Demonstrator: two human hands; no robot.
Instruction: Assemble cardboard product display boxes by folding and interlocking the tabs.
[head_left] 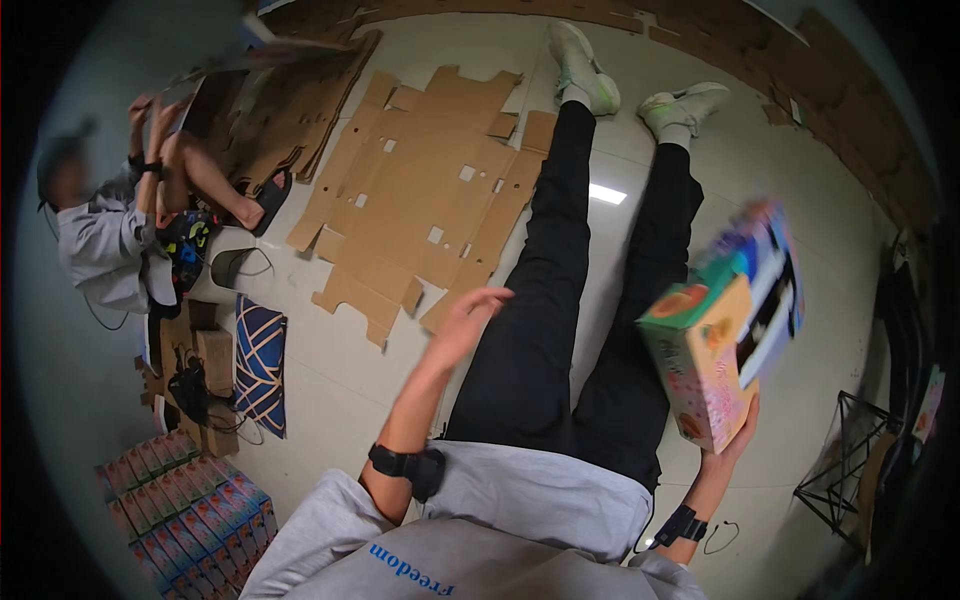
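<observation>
My right hand (738,440) grips the lower end of a colourful cardboard box (705,365), printed with fruit in orange, pink and green. The box is tilted, and its far end is smeared by motion. A dark opening shows along its side. Most of my right fingers are hidden behind it. Above my left thigh, my left hand (468,325) hovers with nothing in it, fingers stretched out. Nearest to it on the floor lies a flat brown die-cut cardboard sheet (400,215) with small square cut-outs.
At the left a co-worker (115,220) sits, hands raised near a blurred sheet (290,50). Stacked small printed boxes (200,515) stand at the lower left, below a blue patterned cushion (260,365). A black wire frame (845,465) is at the right. My legs stretch across the tiled floor.
</observation>
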